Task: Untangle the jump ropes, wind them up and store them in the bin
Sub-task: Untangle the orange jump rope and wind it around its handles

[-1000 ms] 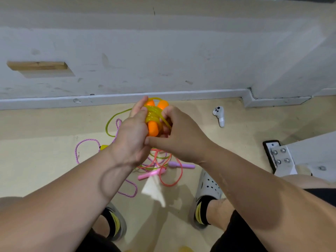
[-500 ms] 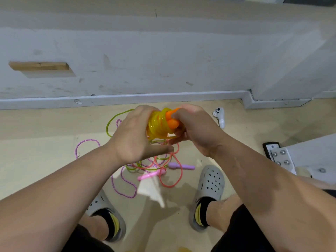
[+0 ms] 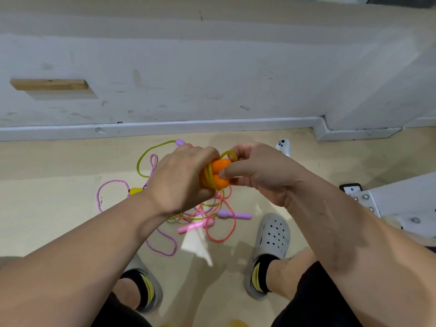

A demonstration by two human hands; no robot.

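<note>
The person stood over a tangle of jump ropes on the tan floor [image 3: 59, 208], with both hands raised in front of them around one rope that was already wound. The left hand [image 3: 181, 178] had its grip closed round the coiled yellow jump rope [image 3: 207, 175], the fingers curled over the top of the bundle. Two orange handles [image 3: 220, 165] stuck out of the coil side by side toward the right hand [image 3: 257, 175]. That hand's grip was a narrow pinch on a loop of the same yellow cord just above the upper handle, and its thumb lay against the handle ends. The rope hung in the air between the two hands, above the pile.

Down on the floor a purple braided rope [image 3: 113, 181] sprawled to the left. A coral rope [image 3: 235, 223] looped near the grey clog [image 3: 273, 234] on the right foot, and a green cord [image 3: 138, 161] arced toward the wall. A pink handle [image 3: 193, 227] and a lilac handle [image 3: 233, 214] lay close together in the tangle. A yellow handle [image 3: 135, 191] showed just beside the left wrist. A white controller [image 3: 283, 146] lay near the baseboard [image 3: 188, 126], partly hidden behind the right hand.
</note>
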